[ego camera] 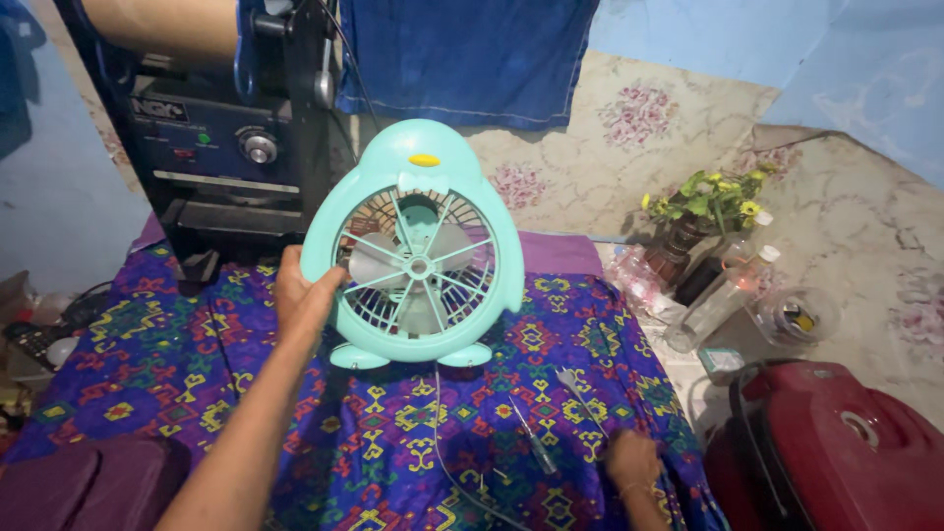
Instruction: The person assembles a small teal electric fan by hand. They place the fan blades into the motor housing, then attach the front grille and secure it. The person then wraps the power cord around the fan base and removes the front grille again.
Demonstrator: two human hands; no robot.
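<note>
Counted on the patterned cloth: one turquoise penguin-shaped fan standing upright, one black machine at the far left corner. Off the right edge: one flower pot, two clear bottles, one red appliance. Hands: two.

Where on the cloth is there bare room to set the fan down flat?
Bare cloth lies left of the left hand, between the fan and the dark case. A narrower strip sits between the fan's feet and the right hand, crossed by a thin wire and a tool. The right edge is crowded: bottles, flowers, red appliance.
</note>
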